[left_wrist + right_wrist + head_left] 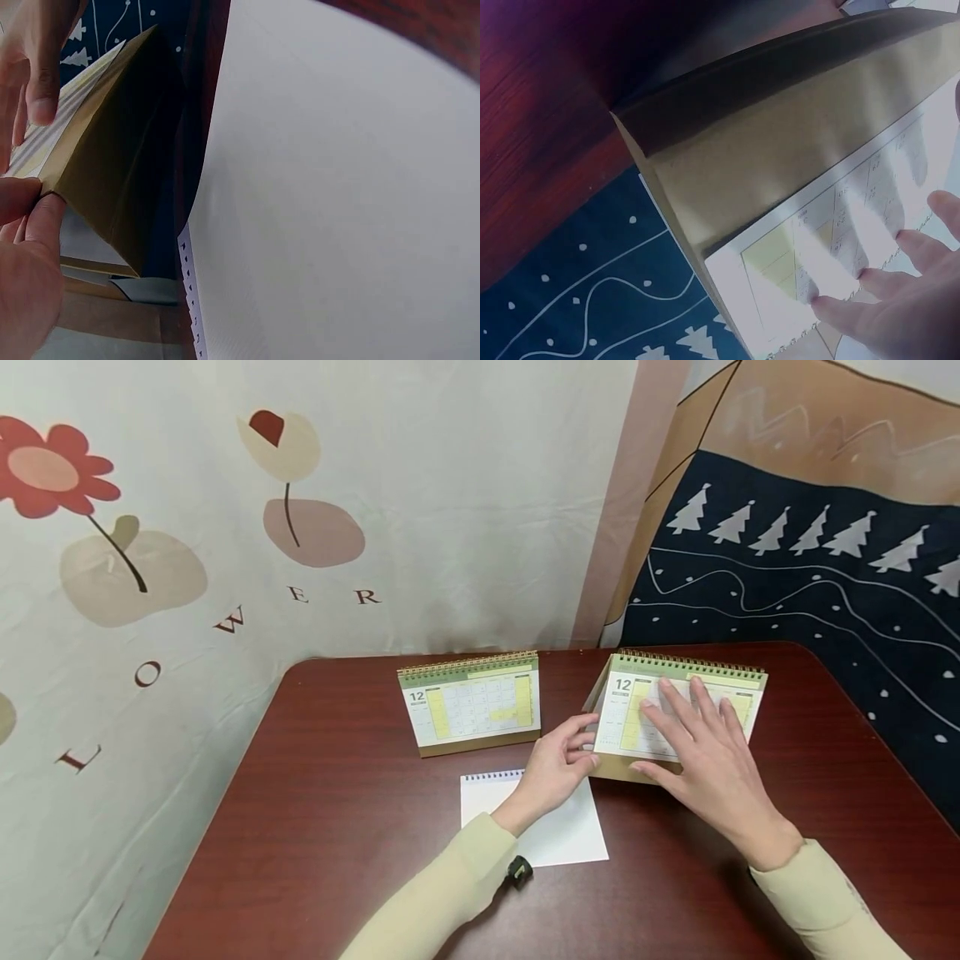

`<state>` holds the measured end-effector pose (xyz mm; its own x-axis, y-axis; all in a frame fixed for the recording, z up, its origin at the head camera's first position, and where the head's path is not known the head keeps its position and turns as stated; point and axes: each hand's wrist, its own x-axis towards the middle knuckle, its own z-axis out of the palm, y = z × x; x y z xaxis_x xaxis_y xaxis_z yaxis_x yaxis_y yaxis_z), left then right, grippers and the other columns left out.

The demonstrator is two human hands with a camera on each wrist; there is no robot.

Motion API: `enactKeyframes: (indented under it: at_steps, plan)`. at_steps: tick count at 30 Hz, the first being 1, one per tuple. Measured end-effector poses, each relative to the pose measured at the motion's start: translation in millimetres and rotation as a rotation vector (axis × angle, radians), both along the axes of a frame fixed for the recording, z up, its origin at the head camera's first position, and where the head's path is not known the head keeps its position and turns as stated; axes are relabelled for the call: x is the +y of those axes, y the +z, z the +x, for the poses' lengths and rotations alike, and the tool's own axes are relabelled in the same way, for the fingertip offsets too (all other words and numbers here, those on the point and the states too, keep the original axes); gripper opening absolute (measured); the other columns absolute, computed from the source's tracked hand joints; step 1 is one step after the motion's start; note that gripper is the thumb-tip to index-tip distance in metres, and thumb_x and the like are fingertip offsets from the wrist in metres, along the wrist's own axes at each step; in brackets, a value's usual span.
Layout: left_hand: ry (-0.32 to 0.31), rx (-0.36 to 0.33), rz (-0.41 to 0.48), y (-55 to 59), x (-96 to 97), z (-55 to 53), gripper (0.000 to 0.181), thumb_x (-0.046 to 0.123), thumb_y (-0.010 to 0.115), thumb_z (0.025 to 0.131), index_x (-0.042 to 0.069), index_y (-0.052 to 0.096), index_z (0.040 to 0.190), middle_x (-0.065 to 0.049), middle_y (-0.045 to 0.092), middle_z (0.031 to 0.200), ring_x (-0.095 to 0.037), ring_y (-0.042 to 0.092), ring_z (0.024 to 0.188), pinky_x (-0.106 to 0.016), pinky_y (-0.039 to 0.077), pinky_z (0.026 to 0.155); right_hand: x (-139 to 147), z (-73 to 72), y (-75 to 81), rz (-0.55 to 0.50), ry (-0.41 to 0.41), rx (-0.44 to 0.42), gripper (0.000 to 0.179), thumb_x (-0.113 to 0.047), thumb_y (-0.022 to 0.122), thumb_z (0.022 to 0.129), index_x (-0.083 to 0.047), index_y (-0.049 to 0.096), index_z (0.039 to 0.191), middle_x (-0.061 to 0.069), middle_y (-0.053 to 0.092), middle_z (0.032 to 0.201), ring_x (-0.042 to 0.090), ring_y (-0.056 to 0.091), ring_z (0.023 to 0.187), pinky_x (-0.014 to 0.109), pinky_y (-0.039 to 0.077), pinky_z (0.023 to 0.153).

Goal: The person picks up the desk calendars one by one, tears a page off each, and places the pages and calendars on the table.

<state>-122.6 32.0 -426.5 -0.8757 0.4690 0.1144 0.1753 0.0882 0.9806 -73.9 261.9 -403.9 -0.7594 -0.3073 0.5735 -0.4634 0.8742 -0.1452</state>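
Note:
A desk calendar point(624, 731) with a "12" page, a spiral top and a brown cardboard stand is at the back right of the table. My left hand point(553, 768) pinches the stand's lower left edge between thumb and fingers, as the left wrist view shows on the cardboard point(112, 142). Over the calendar's front page spreads my right hand point(712, 764), fingers straight and apart. In the right wrist view its fingers point(881, 285) cast shadows on the page; whether the tips touch it, I cannot tell.
A second desk calendar point(480, 706), also showing "12", stands at the back middle. Between it and me lies a white spiral pad point(562, 835), partly under my left forearm. The dark red table point(337, 827) meets a flower-print cloth point(450, 527) and a tree-print cloth point(787, 577) behind.

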Motion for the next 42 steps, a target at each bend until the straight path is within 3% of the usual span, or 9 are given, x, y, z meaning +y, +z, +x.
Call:
enactKeyframes:
  at_steps: [8, 19, 26, 32, 42]
  plan:
    - [-0.030, -0.034, 0.044, 0.4, -0.6, -0.1, 0.056, -0.010, 0.065, 0.093, 0.005, 0.055, 0.146, -0.022, 0.070, 0.127, -0.029, 0.073, 0.109, -0.025, 0.058, 0.088, -2.2, -1.4, -0.5, 0.025, -0.009, -0.005, 0.088, -0.080, 0.032, 0.096, -0.011, 0.055, 0.146, 0.018, 0.034, 0.164, 0.042, 0.016, 0.155, 0.070, 0.013, 0.119]
    - [-0.087, -0.016, 0.084, 4.8, -2.0, -0.5, 0.054, -0.013, 0.065, 0.091, -0.001, 0.055, 0.143, -0.026, 0.070, 0.121, -0.031, 0.072, 0.109, -0.025, 0.058, 0.086, -2.1, -1.7, 2.1, 0.015, 0.004, 0.046, 0.084, -0.075, 0.034, 0.098, -0.010, 0.056, 0.146, 0.016, 0.037, 0.164, 0.045, 0.027, 0.151, 0.075, 0.031, 0.107]
    - [-0.113, -0.040, 0.104, 4.9, -4.1, -1.6, 0.057, -0.015, 0.065, 0.090, -0.003, 0.053, 0.144, -0.029, 0.069, 0.121, -0.036, 0.071, 0.110, -0.026, 0.058, 0.086, -2.2, -1.3, 3.3, 0.011, 0.014, 0.072, 0.080, -0.073, 0.038, 0.100, -0.010, 0.058, 0.145, 0.017, 0.041, 0.161, 0.045, 0.031, 0.149, 0.071, 0.031, 0.111]
    - [-0.104, -0.056, 0.127, 3.8, -4.5, -1.5, 0.054, -0.015, 0.064, 0.091, -0.003, 0.053, 0.143, -0.029, 0.069, 0.121, -0.038, 0.071, 0.108, -0.027, 0.059, 0.085, -3.2, -1.9, 4.4, 0.026, 0.023, 0.095, 0.077, -0.070, 0.038, 0.101, -0.009, 0.060, 0.142, 0.018, 0.044, 0.159, 0.048, 0.035, 0.146, 0.072, 0.033, 0.108]
    - [-0.065, -0.057, 0.115, 1.3, -4.4, -2.2, 0.045, -0.009, 0.065, 0.093, -0.003, 0.058, 0.137, -0.025, 0.071, 0.122, -0.033, 0.072, 0.108, -0.023, 0.057, 0.084, -6.5, -4.5, 5.7, 0.036, -0.006, 0.036, 0.085, -0.077, 0.034, 0.098, -0.009, 0.057, 0.143, 0.019, 0.041, 0.161, 0.047, 0.030, 0.149, 0.075, 0.032, 0.107]
